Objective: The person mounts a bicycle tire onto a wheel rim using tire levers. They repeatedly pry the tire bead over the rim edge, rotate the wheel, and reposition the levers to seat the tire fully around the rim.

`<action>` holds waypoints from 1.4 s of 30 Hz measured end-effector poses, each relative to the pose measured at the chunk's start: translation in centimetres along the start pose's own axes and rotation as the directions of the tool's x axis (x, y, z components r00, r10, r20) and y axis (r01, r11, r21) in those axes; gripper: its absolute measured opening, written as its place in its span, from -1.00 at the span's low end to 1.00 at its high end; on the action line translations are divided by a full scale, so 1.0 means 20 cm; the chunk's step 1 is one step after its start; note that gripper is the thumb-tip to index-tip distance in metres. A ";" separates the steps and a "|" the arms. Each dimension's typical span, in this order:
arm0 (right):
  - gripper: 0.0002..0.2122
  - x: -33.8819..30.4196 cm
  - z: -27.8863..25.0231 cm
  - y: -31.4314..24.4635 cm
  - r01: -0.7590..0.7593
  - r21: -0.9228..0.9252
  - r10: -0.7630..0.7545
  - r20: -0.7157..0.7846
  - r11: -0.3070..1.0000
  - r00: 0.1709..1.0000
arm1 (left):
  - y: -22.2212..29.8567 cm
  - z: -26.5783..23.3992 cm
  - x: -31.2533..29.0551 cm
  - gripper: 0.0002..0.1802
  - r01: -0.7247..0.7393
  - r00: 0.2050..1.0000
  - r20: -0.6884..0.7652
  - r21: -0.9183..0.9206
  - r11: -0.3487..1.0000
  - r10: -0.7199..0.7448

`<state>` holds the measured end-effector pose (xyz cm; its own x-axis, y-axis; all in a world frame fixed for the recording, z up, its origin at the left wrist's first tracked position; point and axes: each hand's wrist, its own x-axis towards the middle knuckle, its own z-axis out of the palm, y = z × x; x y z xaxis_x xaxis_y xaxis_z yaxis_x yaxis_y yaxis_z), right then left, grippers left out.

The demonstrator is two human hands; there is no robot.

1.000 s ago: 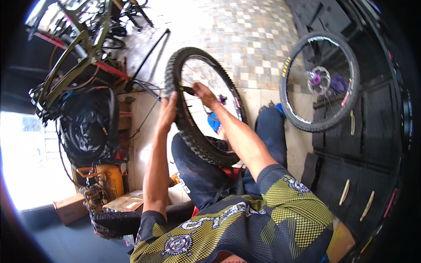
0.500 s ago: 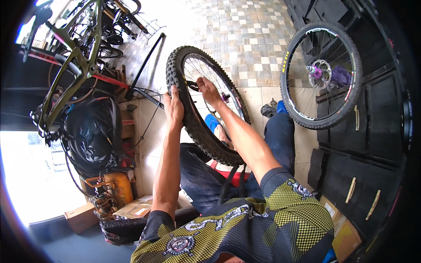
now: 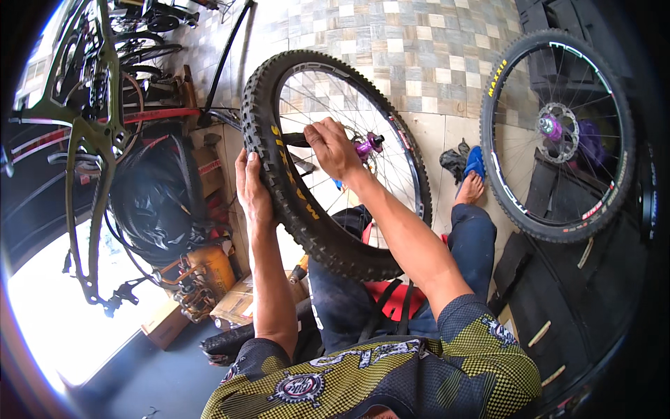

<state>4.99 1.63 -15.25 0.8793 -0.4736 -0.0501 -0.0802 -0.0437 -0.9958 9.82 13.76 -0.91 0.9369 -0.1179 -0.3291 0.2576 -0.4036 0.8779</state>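
Note:
A bicycle wheel (image 3: 269, 167) with a knobby black tyre and a purple hub (image 3: 370, 145) stands tilted before me, its lower part over my lap. Against the outer tread on its left side, my left hand (image 3: 255, 192) holds the tyre, fingers close together and the thumb out of sight. My right hand (image 3: 335, 150) reaches across the spokes, closed around a slim black object (image 3: 296, 138) that extends to the inner side of the rim. Its exact kind is hidden by the fingers.
A second wheel (image 3: 497, 140) with a disc rotor leans at the right against black panels. To the left are a green bicycle frame (image 3: 105, 133), a black bag-like bundle (image 3: 157, 199), an orange tank (image 3: 213, 269) and cardboard boxes (image 3: 234, 300). A blue slipper (image 3: 474, 162) is on my foot.
The view has shifted, and the held wheel appears larger and turned more toward me, showing yellow lettering on its sidewall. Both hands keep to the wheel's left side, the right still gripping the black object.

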 end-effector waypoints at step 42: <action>-0.37 -0.79 -0.37 -0.05 -0.335 -0.269 0.422 0.703 0.903 0.573 | 0.19 0.00 -0.68 -0.14 -0.726 0.291 0.906 0.419 0.545 -0.309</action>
<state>-12.37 2.63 -12.89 0.7997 0.3287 -0.5024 -0.4933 -0.1172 -0.8619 -2.01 13.79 6.99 -0.0212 -0.7314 -0.6816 -0.6388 -0.5145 0.5720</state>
